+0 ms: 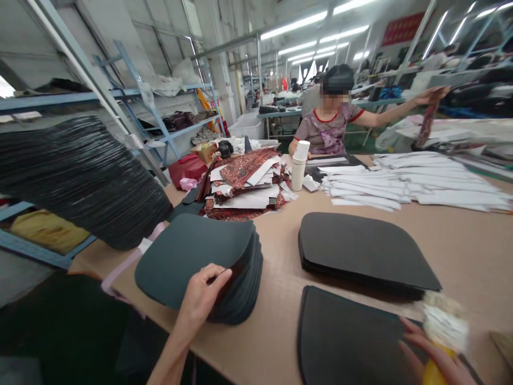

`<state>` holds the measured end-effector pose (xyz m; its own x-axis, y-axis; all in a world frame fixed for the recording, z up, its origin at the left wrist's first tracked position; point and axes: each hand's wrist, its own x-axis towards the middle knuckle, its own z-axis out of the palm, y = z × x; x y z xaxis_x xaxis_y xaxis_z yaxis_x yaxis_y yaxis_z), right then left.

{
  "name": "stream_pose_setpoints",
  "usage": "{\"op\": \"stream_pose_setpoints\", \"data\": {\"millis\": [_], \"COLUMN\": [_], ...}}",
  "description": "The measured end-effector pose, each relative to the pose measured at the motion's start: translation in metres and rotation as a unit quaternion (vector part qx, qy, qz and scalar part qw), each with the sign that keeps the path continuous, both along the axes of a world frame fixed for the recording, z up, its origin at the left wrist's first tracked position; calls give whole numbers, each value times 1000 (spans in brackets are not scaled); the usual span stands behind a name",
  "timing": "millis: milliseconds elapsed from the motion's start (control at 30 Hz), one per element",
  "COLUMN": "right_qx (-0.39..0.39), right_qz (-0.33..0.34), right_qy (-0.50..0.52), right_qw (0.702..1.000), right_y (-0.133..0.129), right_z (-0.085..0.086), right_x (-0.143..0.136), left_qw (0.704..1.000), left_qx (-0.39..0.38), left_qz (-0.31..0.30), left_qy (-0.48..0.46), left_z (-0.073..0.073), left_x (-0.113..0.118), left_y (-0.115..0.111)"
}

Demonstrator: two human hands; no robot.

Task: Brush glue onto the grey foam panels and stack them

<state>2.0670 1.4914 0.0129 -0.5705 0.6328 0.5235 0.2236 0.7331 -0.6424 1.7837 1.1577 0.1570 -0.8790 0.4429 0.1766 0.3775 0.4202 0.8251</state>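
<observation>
Along the near side, the edge of our table (pixel 276 305) slants from the left of the frame down to the bottom centre, with the left stack (pixel 180 251) close beside it. A bare lane runs up the middle of the frame between that stack and the two on the right, and more open tabletop lies at the right, below the white strips (pixel 420 179).

We count three low stacks of dark rounded panels: the left one, the back right stack (pixel 360 251), and the front right stack (pixel 352 337), cut by the bottom edge. A narrow gap parts the last two. One taller pile (pixel 80 182) leans at the left; its layers are too tight to count.

Our left hand (pixel 206 294) has thumb and finger pinched narrow on the edge of the left stack's top panel (pixel 192 240). Our right hand (pixel 438 355), lower right and blurred, grips one brush (pixel 444 326) by its yellow handle, over the front right stack's right side. Upper centre, we see one co-worker (pixel 328 123) across the table.
</observation>
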Motion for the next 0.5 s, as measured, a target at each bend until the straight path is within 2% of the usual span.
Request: {"op": "stream_pose_setpoints", "data": {"millis": [67, 100, 167, 233, 300, 333, 367, 433, 500], "right_qx": [-103, -126, -194, -293, -396, -427, -438, -416, -372], "right_qz": [78, 104, 133, 214, 282, 301, 310, 286, 243], "right_qy": [70, 84, 77, 51, 50, 42, 32, 30, 46], "right_qw": [989, 983, 969, 930, 872, 851, 843, 863, 895], "right_y": [-40, -60, -97, -125, -145, -152, -157, -163, -163], "right_z": [30, 48, 88, 123, 147, 155, 158, 158, 152], "right_x": [-35, -55, -98, -136, -164, -175, -183, -192, -193], "left_qw": [999, 998, 998, 995, 980, 968, 955, 936, 943], "left_qx": [26, 41, 65, 76, 80, 83, 88, 93, 100], "left_qz": [-35, -39, -18, 9, -1, -17, -34, -44, -32], "left_qy": [-30, -34, -11, 70, 182, 235, 281, 337, 314], "left_z": [1, 0, 1, 4, 10, 12, 13, 5, -17], "left_x": [-3, -3, 4, 15, 28, 35, 43, 59, 80], "left_y": [-4, -5, -3, 6, 20, 26, 32, 37, 34]}}
